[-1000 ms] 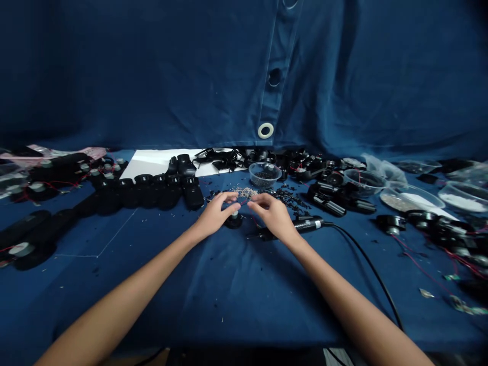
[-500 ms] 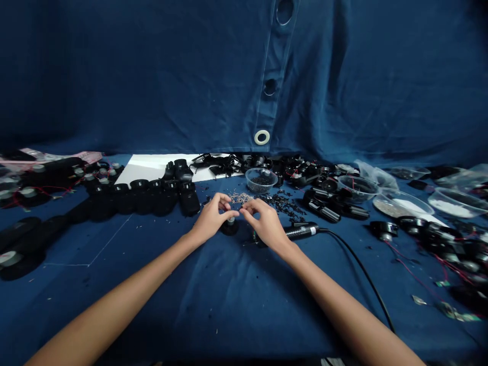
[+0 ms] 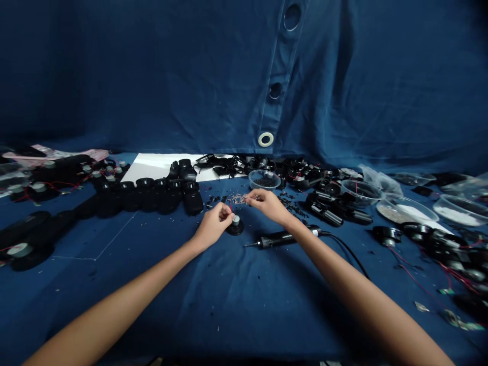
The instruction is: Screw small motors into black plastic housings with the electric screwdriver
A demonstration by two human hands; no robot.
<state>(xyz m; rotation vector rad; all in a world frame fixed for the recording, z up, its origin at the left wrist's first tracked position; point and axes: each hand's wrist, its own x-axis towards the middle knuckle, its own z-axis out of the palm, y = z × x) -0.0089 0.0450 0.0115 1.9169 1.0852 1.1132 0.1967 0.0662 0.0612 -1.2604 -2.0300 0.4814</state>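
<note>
Sm. silver-grey cylindrical motor (image 3: 236, 220) stands upright, approx. centre of the dk-blue cloth tabletop (image 3: 213, 300), on a round matte-blk disc-shaped base (image 3: 236, 231). Motor's top is pale & flat, sides dull metal; base is wider, so a dark rim shows round the motor's foot. A thin red wire (image 3: 230, 204) shows just above the L fingers, beside the motor — too fine to trace its whole run.

L hand (image 3: 216, 222) is at the motor's left side, fingers curled, thumb & forefinger tips close tog. right by the metal; can't tell if they're clamped on motor, wire or neither. R hand (image 3: 267, 204) is out past the motor, over the near-right edge of a loose heap of tiny pale-coppery bits (image 3: 237, 198). Its thumb & forefinger tips are drawn close tog.; can't tell if a bit is btwn them.

Under the R forearm lies a blk cylindrical power screwdriver (image 3: 280, 238), thin metal bit pointing left, well short of the L hand, blk cable off its right end. Behind the R hand: clear round plastic bowl (image 3: 279, 179) w/ dark bits inside. Far left of the L hand — row of blk rounded plastic housings (image 3: 145, 201), packed close tog.
</note>
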